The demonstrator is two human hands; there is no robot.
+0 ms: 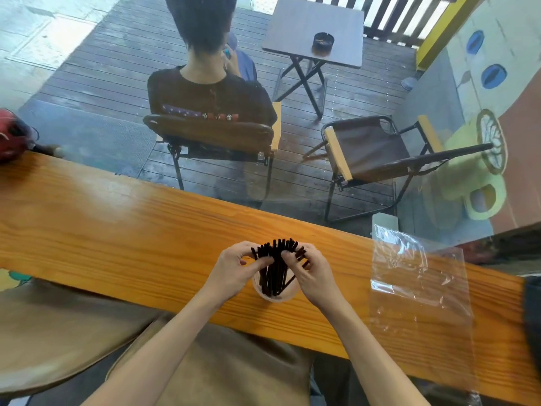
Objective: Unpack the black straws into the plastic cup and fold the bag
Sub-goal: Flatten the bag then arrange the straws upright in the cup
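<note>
A bundle of black straws stands upright in a clear plastic cup on the wooden counter. My left hand grips the straws from the left side near their tops. From the right, my right hand pinches the same bundle, fingers curled around the outer straws. The tops fan out between both hands. The empty clear plastic bag lies flat and unfolded on the counter to the right of the cup, apart from both hands.
A window pane runs along the counter's far edge; beyond it a person sits on a folding chair, with another chair and a small table. A red object sits at the counter's far left. A dark object lies at the right edge.
</note>
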